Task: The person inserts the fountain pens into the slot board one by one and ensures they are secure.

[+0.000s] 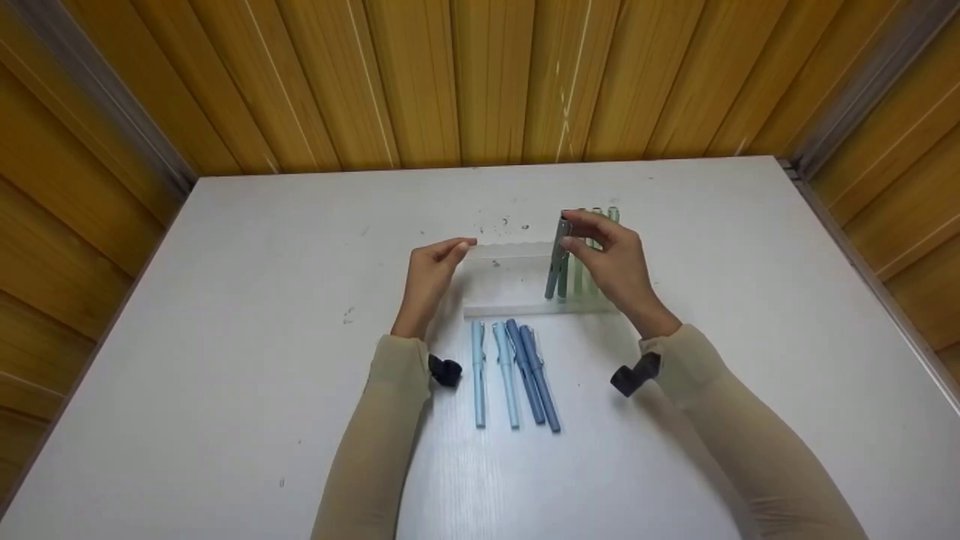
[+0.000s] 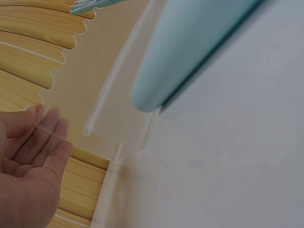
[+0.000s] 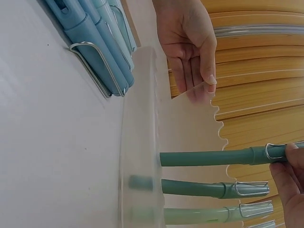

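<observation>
A clear, frosted pen stand (image 1: 510, 281) with a scalloped top edge stands mid-table. My left hand (image 1: 433, 276) pinches its upper left corner between thumb and fingers. With the thumb and fingertips of my right hand (image 1: 621, 262) I hold a dark green pen (image 3: 204, 157) upright by its clip end, slightly tilted. Its lower end is right at the stand's front lip (image 3: 140, 118). Beside it, another dark green pen (image 3: 194, 188) stands in the rack, its foot showing through the lip. Lighter green pens (image 3: 199, 215) follow to the right, partly behind my right hand in the head view.
In front of the stand, on the white table (image 1: 262, 337), lie two light blue pens (image 1: 478, 375) and two darker blue pens (image 1: 541, 379), clips toward the stand. Yellow wood-look panels (image 1: 487, 82) rise behind the table. Each wrist wears a black camera (image 1: 446, 371).
</observation>
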The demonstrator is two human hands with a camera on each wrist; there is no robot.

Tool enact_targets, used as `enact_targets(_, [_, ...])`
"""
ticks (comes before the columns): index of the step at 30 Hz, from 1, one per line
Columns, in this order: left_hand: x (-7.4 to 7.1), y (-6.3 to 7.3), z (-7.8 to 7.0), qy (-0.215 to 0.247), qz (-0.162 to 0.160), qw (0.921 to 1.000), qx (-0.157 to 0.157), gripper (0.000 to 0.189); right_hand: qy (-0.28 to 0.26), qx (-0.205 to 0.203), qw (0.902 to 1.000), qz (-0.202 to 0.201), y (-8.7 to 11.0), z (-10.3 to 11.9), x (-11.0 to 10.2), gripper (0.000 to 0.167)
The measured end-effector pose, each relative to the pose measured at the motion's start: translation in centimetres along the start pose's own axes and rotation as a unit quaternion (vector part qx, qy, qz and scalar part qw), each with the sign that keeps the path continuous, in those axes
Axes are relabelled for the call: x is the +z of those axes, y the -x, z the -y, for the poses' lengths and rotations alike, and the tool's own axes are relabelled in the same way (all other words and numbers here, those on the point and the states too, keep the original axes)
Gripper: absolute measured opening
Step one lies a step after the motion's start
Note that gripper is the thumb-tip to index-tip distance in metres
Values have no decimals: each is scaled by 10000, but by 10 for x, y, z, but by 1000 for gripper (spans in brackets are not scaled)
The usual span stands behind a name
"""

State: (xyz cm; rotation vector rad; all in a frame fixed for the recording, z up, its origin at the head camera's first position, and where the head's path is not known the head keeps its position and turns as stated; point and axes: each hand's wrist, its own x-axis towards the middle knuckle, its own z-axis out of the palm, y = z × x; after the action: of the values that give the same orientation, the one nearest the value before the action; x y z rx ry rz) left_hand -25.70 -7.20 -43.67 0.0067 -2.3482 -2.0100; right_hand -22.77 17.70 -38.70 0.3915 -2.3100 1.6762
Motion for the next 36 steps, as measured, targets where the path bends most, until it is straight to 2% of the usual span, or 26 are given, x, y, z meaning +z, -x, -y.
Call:
enact_targets(17, [-1, 0, 0, 60, 6, 9997, 219, 24, 335, -18, 9993, 149, -2, -8, 3, 36])
enact_targets(22, [0, 0, 0, 57, 16, 9998, 211, 23, 622, -131, 9979, 156, -2, -7, 1, 34])
enact_targets(25, [0, 1, -1, 20, 12, 9998, 194, 24, 805, -303, 9962, 168, -3, -6, 1, 32])
enact_targets(29, [0, 2, -1, 26, 6, 9998, 204, 24, 1070, -725, 9914, 197, -5, -4, 1, 31])
enact_targets(36, [1, 1, 1, 146, 2, 9994, 300, 25, 1971, -1446, 9694, 204, -9, -1, 3, 30])
